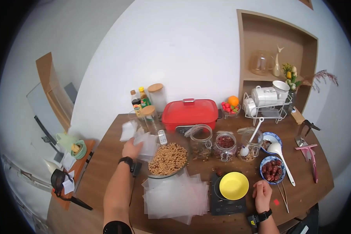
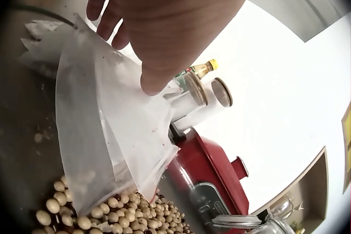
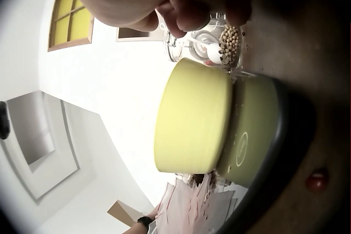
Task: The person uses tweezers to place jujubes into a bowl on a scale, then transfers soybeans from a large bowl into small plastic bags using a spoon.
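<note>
Bags (image 1: pixel 148 147) at the left hand (image 1: pixel 132 149), yellow bowl (image 1: pixel 234 186) beside the right hand (image 1: pixel 263 194)

The left hand reaches down to the translucent bags fanned out near the back left of the table (image 1: pixel 105 171). Its fingers bend slightly, with the thumb apart from those that show in the left wrist view; whether it pinches a bag is hidden. The right hand lies just beside the yellow bowl, its fingers loosely curled and holding nothing.

The yellow bowl sits on a black scale (image 1: pixel 229 209). To the left of the scale lies a larger pile of translucent sheets (image 1: pixel 173 199), and behind that pile a broad heap of pale beans (image 1: pixel 168 159) mixed with dark red ones. Three glass jars (image 1: pixel 201 150) (image 1: pixel 225 147) (image 1: pixel 250 150) stand in a row behind the scale; the middle one holds red contents, and a white spoon (image 1: pixel 256 130) leans in the right one. Dark red dates (image 1: pixel 272 171) fill a blue-and-white bowl (image 1: pixel 262 163) behind the right hand. A red cooker (image 1: pixel 190 112) with its lid on stands at the back, against the wall.
</note>
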Demonstrator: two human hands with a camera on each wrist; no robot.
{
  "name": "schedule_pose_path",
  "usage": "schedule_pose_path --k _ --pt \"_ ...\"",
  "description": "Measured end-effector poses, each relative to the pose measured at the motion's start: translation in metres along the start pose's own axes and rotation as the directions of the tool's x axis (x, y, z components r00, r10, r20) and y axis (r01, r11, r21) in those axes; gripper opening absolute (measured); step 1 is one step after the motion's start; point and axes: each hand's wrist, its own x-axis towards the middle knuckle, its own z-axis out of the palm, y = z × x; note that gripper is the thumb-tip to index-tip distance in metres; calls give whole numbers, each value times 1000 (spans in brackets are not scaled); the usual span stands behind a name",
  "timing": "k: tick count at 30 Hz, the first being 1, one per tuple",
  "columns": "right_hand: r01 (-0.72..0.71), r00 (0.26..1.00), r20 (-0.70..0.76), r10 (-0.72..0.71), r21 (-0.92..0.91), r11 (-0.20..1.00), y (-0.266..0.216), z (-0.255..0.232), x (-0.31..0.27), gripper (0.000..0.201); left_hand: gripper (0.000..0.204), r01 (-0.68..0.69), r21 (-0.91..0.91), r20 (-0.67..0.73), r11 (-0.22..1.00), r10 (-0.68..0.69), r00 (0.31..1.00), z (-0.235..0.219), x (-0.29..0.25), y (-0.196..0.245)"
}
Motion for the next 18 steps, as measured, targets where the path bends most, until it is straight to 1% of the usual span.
schedule_pose_path --k 2,5,6,9,10,13,14,16,18 --pt "3 1000 2 -3 8 1000 0 -1 1 38 65 37 60 78 998 -41 996 -7 -2 15" --pt "4 1000 1 -4 9 1000 -5 1 0 39 41 9 87 -46 996 -5 999 10 -1 1" --pt "3 1000 3 -3 11 1000 -5 2 0 38 26 43 126 -90 991 -32 995 5 -3 6" --pt "10 1000 11 -10 13 1000 -4 1 1 38 23 55 116 -265 992 -23 964 -24 -18 9" --pt "14 1000 14 -14 14 1000 -4 0 1 37 24 21 101 -330 995 13 944 -39 -24 7" --pt "22 1000 20 -23 20 1000 -2 1 -1 36 24 64 -9 -445 998 -61 893 -82 -33 -22" --pt "29 999 23 -30 22 999 -2 1 0 35 22 48 -54 -440 997 -67 896 -96 -39 -30" --pt "34 999 20 -35 38 999 0 2 1 35 19 24 -153 -431 988 -88 898 -137 -64 -26" --pt "43 999 13 -43 39 998 2 1 1 35 13 -120 -353 -427 928 -45 903 -162 -92 -18"
